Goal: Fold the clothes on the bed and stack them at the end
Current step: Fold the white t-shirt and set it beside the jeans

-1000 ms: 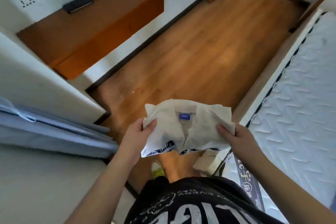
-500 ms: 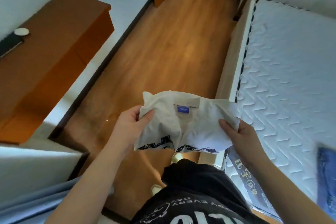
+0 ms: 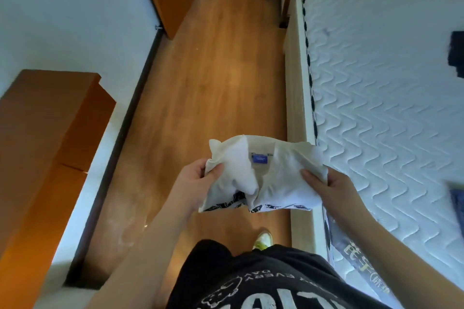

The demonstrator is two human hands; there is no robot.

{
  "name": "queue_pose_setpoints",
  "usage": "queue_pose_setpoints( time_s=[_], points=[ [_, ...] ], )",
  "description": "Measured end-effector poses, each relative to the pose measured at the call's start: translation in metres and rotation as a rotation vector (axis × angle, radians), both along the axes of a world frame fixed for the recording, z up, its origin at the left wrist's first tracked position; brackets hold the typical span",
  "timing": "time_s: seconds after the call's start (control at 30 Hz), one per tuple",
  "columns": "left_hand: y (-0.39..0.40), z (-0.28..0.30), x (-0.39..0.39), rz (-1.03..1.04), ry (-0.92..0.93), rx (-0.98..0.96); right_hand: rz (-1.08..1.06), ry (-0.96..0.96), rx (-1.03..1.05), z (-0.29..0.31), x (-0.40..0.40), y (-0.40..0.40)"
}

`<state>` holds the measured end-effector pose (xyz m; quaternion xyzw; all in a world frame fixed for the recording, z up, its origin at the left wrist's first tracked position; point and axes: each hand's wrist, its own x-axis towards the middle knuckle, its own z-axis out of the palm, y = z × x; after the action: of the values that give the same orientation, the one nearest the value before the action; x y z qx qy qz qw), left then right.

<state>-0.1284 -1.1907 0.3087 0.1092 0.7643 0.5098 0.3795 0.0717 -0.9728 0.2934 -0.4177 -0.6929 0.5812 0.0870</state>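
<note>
Bed: a white quilted mattress with a wavy stitch pattern [image 3: 376, 108] on a pale frame fills the right side of the view; it is the landmark for everything below.
Floor: a strip of orange-brown wood flooring [image 3: 213, 70] runs alongside the bed's left edge, where the person stands.
Cabinet: an orange-brown wooden cabinet [image 3: 45, 145] is seen across the floor from the bed, against the white wall.
Shirt: a cream folded shirt with a small blue neck label and dark printed lettering along its lower edge [image 3: 266, 173] is held in the air just beside the bed's left edge, above the floor, not yet on the mattress.
Other clothes: a dark garment [image 3: 455, 50] and a blue garment [image 3: 458, 203] lie on the bed at its far right, cut off by the frame; whether they are folded cannot be told.
Left hand [image 3: 193, 183]: curled round the shirt's left edge, thumb on top.
Right hand [image 3: 329, 185]: curled round the shirt's right edge, thumb on top.
Progress: judged as partway; this shirt looks folded into a compact bundle, and placing it remains. No stack is visible.
</note>
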Motion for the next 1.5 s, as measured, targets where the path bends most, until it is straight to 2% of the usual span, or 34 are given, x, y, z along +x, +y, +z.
queue_pose_setpoints(
  time_s=[0.17,0.43,0.67,0.77,0.93,1.1,1.2,1.5],
  points=[
    [0.055,-0.008,-0.047,-0.115,0.001,0.005,-0.191,0.056,-0.023,0.002,-0.012,0.018],
    [0.164,-0.031,-0.118,-0.566,0.040,0.053,-0.593,-0.053,0.019,-0.013,-0.024,0.026],
    [0.237,-0.031,-0.143,-0.990,-0.024,0.095,-0.937,-0.078,0.049,-0.012,-0.030,-0.001],
    [0.266,-0.037,-0.127,-1.134,-0.028,0.102,-1.069,-0.108,0.077,-0.013,-0.022,-0.027],
    [0.303,-0.047,-0.072,-1.416,0.003,0.077,-1.315,-0.103,-0.022,-0.021,0.010,-0.075],
    [0.325,-0.059,-0.009,-1.560,-0.046,0.010,-1.545,-0.019,-0.111,-0.036,0.054,-0.113],
    [0.336,-0.072,0.027,-1.645,0.032,-0.040,-1.609,0.007,-0.153,-0.053,0.079,-0.120],
    [0.363,-0.100,0.103,-1.574,0.068,-0.182,-1.584,0.069,-0.358,-0.103,0.162,-0.097]
  ],
)
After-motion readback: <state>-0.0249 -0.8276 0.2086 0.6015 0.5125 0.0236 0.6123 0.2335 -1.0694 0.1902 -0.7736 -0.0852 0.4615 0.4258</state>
